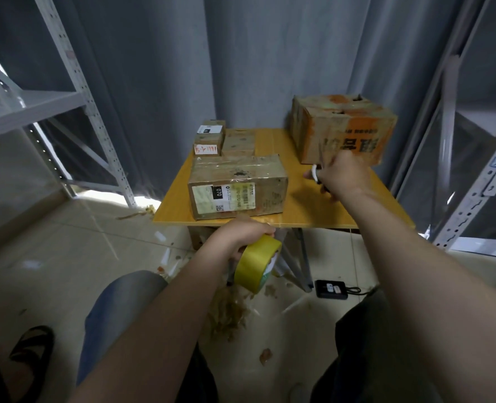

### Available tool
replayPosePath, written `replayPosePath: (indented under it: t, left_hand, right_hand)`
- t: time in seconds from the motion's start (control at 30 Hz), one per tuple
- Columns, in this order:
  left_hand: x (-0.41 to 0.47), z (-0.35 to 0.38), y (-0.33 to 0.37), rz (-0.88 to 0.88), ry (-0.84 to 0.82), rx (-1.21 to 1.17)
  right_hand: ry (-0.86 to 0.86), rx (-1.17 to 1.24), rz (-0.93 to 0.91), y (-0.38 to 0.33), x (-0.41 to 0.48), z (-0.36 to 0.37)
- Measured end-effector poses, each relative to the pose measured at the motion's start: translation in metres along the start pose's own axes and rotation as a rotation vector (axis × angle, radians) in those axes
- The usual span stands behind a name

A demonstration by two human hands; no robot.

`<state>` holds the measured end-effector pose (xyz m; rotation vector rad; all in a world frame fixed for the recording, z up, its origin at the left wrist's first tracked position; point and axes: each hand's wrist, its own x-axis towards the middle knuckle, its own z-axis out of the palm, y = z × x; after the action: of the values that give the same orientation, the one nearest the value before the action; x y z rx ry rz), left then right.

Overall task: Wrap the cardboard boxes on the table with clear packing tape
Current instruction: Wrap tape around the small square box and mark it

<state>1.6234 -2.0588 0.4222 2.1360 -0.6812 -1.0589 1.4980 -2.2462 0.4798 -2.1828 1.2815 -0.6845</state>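
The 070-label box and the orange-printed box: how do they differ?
The 070-label box is low and long; the orange-printed box is taller and bulkier. The 070-label box carries a white barcode label and glossy tape; the orange-printed box has an orange band and a torn top. Both are brown cardboard on the table.

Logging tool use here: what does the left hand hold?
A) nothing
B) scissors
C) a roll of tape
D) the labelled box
C: the left hand grips the tape roll below the table edge; the right hand holds what look like scissors.
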Motion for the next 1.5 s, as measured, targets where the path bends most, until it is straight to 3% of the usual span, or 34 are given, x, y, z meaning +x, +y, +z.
replayPosePath:
  t: [0.13,0.33,0.43,0.53,0.6,0.7,0.83,0.97,1.13,1.33,1.5]
  left_hand:
    - [-0.001,-0.001,0.002,0.013,-0.011,-0.003]
    - [0.001,-0.004,-0.005,0.007,-0.013,0.006]
    - [0.004,-0.007,-0.011,0.008,-0.019,0.001]
    - [0.005,-0.010,-0.016,0.019,-0.037,-0.003]
    - [0.006,-0.011,-0.019,0.025,-0.050,-0.007]
    - [0.008,-0.011,-0.023,0.025,-0.063,-0.012]
    - [0.008,-0.014,-0.031,0.013,-0.097,-0.017]
    - [0.010,-0.020,-0.035,0.001,-0.121,-0.042]
    - [0.013,-0.021,-0.037,0.013,-0.124,-0.050]
    - [0.018,-0.020,-0.040,0.020,-0.136,-0.044]
    - [0.013,-0.018,-0.040,0.041,-0.140,-0.053]
  right_hand:
    - [-0.172,-0.455,0.070,0.025,0.002,0.013]
    - [-0.365,-0.570,0.053,0.015,0.007,0.020]
    - [-0.103,-0.430,-0.055,-0.006,0.004,0.017]
    - [0.216,-0.167,-0.442,-0.050,-0.006,0.022]
    - [0.180,-0.117,-0.688,-0.082,-0.013,0.038]
    - [-0.006,-0.381,-0.921,-0.111,-0.016,0.074]
    - [-0.157,-0.520,-0.882,-0.105,-0.008,0.101]
    - [0.013,-0.568,-1.005,-0.092,-0.013,0.111]
    - [0.036,-0.658,-1.000,-0.084,-0.017,0.123]
    - [0.267,-0.744,-1.152,-0.074,-0.020,0.135]
    - [0.318,-0.834,-1.245,-0.068,-0.018,0.137]
